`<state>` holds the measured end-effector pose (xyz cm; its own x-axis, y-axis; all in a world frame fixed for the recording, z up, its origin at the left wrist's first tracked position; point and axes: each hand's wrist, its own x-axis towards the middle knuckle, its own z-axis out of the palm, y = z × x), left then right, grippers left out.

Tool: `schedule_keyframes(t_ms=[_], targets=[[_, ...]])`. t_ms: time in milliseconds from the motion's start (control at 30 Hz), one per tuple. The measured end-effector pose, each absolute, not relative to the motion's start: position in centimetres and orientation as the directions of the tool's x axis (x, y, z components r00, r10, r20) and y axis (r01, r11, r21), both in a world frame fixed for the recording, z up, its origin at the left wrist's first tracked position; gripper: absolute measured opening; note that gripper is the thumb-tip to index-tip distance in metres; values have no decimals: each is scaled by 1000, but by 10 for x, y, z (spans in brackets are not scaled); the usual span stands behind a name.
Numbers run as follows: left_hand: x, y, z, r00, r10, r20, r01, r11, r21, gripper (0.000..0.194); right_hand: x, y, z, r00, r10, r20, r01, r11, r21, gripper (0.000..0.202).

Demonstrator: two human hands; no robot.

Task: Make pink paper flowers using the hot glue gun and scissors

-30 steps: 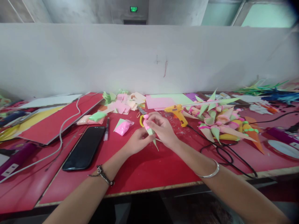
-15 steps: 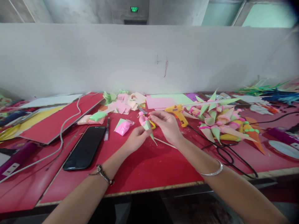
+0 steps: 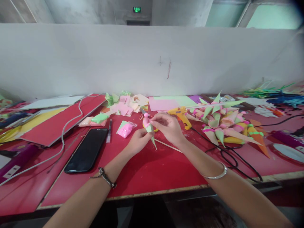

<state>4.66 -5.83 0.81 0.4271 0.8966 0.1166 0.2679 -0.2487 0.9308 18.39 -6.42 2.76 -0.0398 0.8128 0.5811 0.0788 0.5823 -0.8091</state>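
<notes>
A small pale green paper cone with pink, clay-like trim and a pink ball on top is in front of me, its thin tip pointing down. My left hand grips it between thumb and fingers from the left. Over its pink upper part, my right hand has thumb and forefinger pinched together against the cone's right side. Whatever lies between those fingertips is too small to make out. Behind the cone, partly covered, are yellow-handled scissors. A thin pale stick lies on the table below my right hand.
A yellow glue gun with a black cord rests right of centre. Beside it is a pile of finished paper cones. To the left lie a phone, a pen, a pink clay packet and paper pieces at the back.
My right fingertips have moved down slightly, onto the side of the cone's pink part. The cone has turned a little more upright in my left hand.
</notes>
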Motion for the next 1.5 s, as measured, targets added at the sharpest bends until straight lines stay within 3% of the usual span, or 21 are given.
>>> schedule_keyframes(t_ms=[267, 600, 767, 1067, 1500], targets=[[47, -59, 10, 419, 897, 139, 253, -263, 931, 25, 184, -63, 28, -37, 858, 513, 44, 514, -857, 10], [47, -59, 10, 413, 904, 112, 272, -240, 932, 24, 185, -63, 28, 66, 841, 537, 31, 536, -844, 6], [48, -60, 12, 410, 905, 113, 271, -239, 932, 24, 183, -66, 30, 25, 862, 507, 38, 505, -862, 9], [47, -58, 9, 422, 898, 123, 255, -248, 935, 24, 185, -63, 26, -60, 774, 631, 121, 633, -765, 5], [47, -58, 8, 418, 878, 233, 290, -372, 882, 23, 188, -64, 30, -198, 832, 518, 200, 551, -810, 10]])
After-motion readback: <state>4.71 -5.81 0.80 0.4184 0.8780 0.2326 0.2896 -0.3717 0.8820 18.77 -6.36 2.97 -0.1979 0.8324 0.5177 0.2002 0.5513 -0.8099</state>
